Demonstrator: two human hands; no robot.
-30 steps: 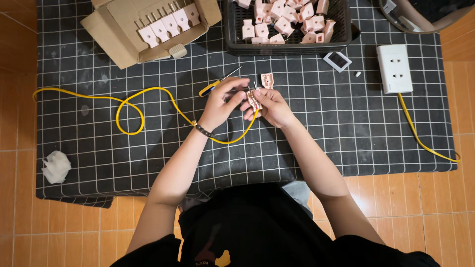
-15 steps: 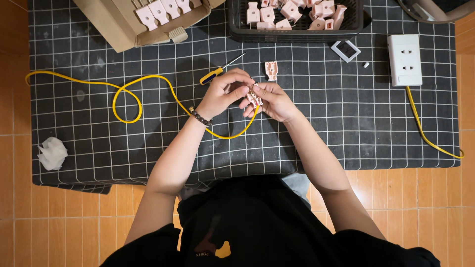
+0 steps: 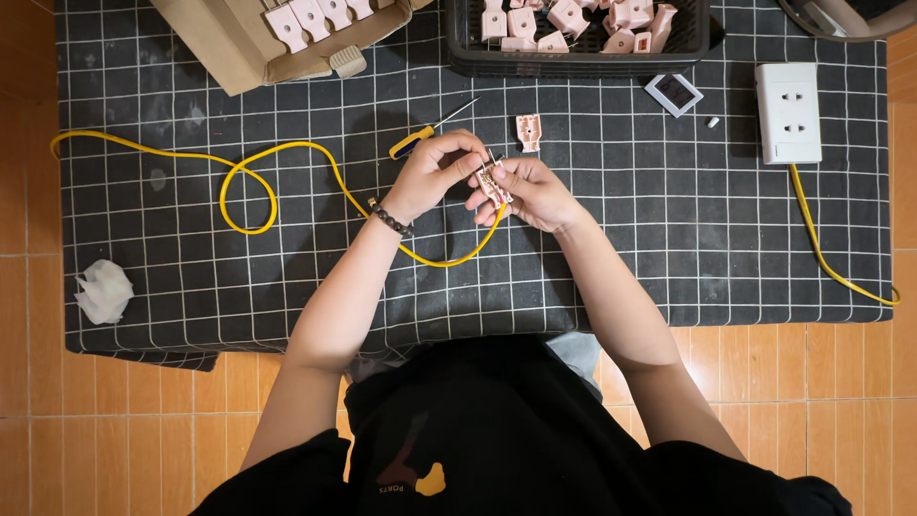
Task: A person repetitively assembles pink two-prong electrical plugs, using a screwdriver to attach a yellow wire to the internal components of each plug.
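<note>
**Plug half pinched between both hands, cable trailing toward you**

Your right hand (image 3: 535, 194) clasps the small pink plug half (image 3: 494, 179) from below-right, its long axis tilted up toward the left. Your left hand (image 3: 435, 172) meets it from the left, fingertips closed on its upper end. The yellow cable (image 3: 449, 260) leaves the plug downward, looping left. The mating pink cover (image 3: 527, 133) lies just beyond, nearer your right hand; the screwdriver (image 3: 420, 140) lies nearer your left.

A dark cloth (image 3: 669, 239) with a white grid pattern is lying spread flat over a floor (image 3: 115, 420) of orange-brown tiles with pale grout lines. Its near left corner (image 3: 162, 355) is folding under a little. Even, soft light is falling from above, throwing faint shadows.
</note>
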